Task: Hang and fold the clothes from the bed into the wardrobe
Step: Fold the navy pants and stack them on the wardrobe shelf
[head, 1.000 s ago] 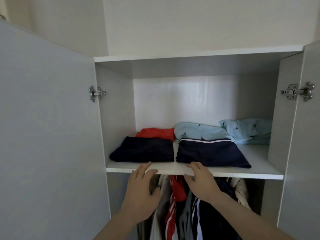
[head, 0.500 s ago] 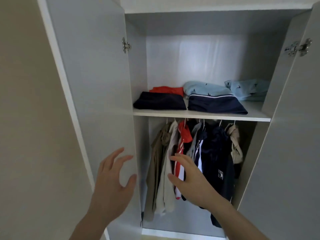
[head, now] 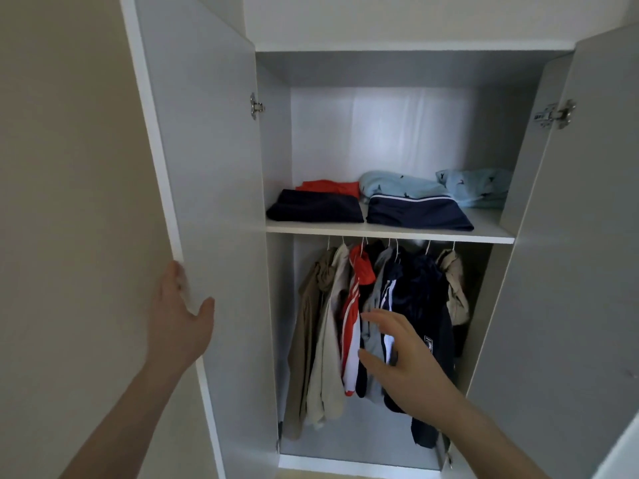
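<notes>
Person, head-cam view – body parts visible: 2 hands + 2 forearms only

Left hand (head: 179, 319): bare, no glove, no ring or watch seen; thumb + palm edge show, fingertips partly blurred
Left forearm (head: 128, 420): bare to bottom frame edge, no sleeve or cuff in view, nothing worn at wrist

Right hand (head: 404, 361): bare, no glove, no jewellery seen; back of hand faces cam, thumb + fingers separate, slight blur
Right forearm (head: 491, 440): bare to frame edge, no sleeve, wrist unadorned

Markings: none discernible; nails too blurred to describe
</notes>
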